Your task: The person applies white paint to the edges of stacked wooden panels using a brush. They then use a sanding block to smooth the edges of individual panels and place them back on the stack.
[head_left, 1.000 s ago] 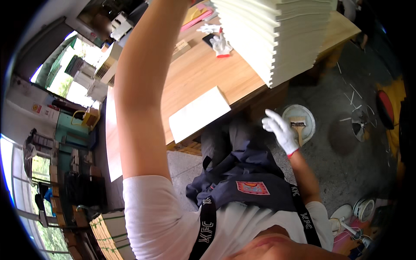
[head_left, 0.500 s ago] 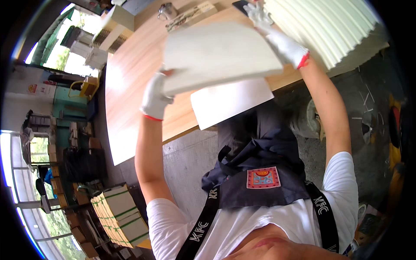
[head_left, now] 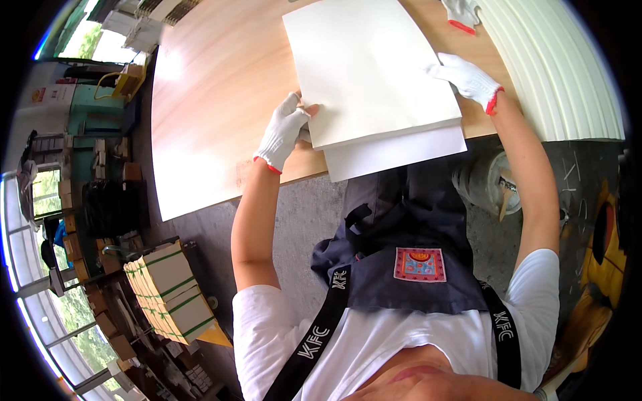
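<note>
A thick stack of white paper (head_left: pixel 368 73) lies on the wooden table, over a larger white sheet (head_left: pixel 401 155) whose near part sticks out toward me. My left hand (head_left: pixel 286 128), in a white knitted glove with a red cuff, grips the stack's left edge near its front corner. The thumb and a fingertip are bare. My right hand (head_left: pixel 470 80), gloved alike, rests at the stack's right edge. Its fingers are stretched out, the tips lying over the top sheet.
To the right, white sheets (head_left: pixel 555 73) are piled in stepped layers. A loose white glove (head_left: pixel 461 15) lies beside them. A bucket-like container (head_left: pixel 491 184) stands on the floor below the table edge. Green-strapped bundles (head_left: pixel 164 291) stand at the lower left.
The stack, held up and tilted above the table before, now lies flat over the white sheet. My right hand has come down to its right edge. The view has shifted.
</note>
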Available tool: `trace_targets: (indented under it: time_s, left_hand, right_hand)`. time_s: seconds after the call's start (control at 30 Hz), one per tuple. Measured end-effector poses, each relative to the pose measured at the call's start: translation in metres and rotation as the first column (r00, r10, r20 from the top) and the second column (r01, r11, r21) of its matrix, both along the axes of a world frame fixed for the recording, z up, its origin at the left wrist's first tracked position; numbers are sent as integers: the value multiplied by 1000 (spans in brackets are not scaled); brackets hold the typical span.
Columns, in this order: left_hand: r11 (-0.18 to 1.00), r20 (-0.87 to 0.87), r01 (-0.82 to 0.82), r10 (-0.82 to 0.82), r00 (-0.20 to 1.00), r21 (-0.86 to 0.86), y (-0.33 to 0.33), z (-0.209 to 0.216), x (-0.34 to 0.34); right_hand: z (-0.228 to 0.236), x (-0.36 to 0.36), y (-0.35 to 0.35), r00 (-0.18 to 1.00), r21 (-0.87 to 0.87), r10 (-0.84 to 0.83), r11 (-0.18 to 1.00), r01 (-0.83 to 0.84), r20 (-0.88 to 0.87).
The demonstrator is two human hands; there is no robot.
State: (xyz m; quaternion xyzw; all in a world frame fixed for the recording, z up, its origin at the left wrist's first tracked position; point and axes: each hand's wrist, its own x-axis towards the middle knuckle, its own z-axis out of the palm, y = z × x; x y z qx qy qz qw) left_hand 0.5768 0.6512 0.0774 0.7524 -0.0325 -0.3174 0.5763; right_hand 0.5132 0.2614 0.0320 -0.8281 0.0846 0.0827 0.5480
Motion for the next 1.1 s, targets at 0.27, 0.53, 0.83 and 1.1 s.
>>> trace_targets:
  time_s: [0.27,0.53,0.83,1.1]
  left_hand:
    - [984,225,-92,56,973,150,-8,-1,-12]
    - [949,334,-164,68,940,269,-13,-11,-14]
    - [834,606,-259,-108,788,486,-18,-8,-31]
    - [863,846,-269,-278,455,428,4,-48,-51]
  right_hand:
    - [7,-3,8,1000,-78,-21,997,20,-12]
    - [-15,3,-4,990,-139,-136,982,131,-25]
    - [41,-16,28,984,-667,-166,741,77,-71]
    - [18,-85,47,975,-805,-32,559,200,219]
